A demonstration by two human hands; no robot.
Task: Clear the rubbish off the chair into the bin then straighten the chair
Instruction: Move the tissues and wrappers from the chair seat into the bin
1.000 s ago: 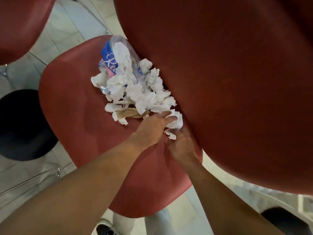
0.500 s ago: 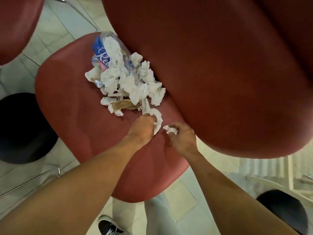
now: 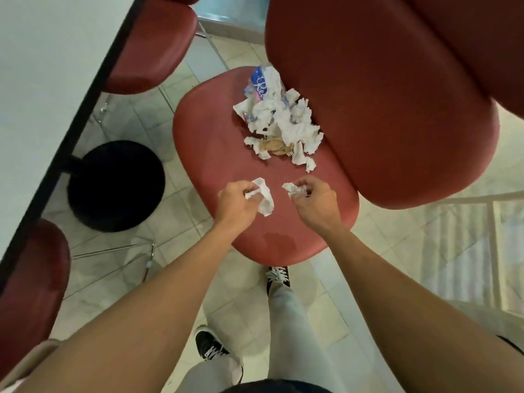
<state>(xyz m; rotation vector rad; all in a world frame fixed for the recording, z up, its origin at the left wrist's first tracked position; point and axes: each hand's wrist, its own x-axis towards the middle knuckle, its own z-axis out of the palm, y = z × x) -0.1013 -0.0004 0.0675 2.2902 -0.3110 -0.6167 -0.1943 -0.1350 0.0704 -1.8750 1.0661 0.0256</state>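
Red chair seat (image 3: 215, 154) runs w/ its long axis from near edge by the person's feet up toward the top of view; its backrest (image 3: 382, 109) rises on the right side. Rubbish pile (image 3: 280, 126) sits on the far half of the seat, tight against the backrest: crumpled white tissues, too tangled to count, 1 blue-and-pink plastic wrapper (image 3: 259, 86) at the far end pointing away, 1 brownish scrap (image 3: 273, 144) at the near end. Left hand (image 3: 235, 202) is curled, pinching 1 white tissue (image 3: 263, 195) that hangs over the seat's near half. Right hand (image 3: 313, 198) is curled round 1 small tissue wad (image 3: 292, 188). Hands are apart, both above the seat. 1 black round bin (image 3: 116, 185) on the floor left of chair, beside the white table (image 3: 42, 80). 2 other red chairs at left.
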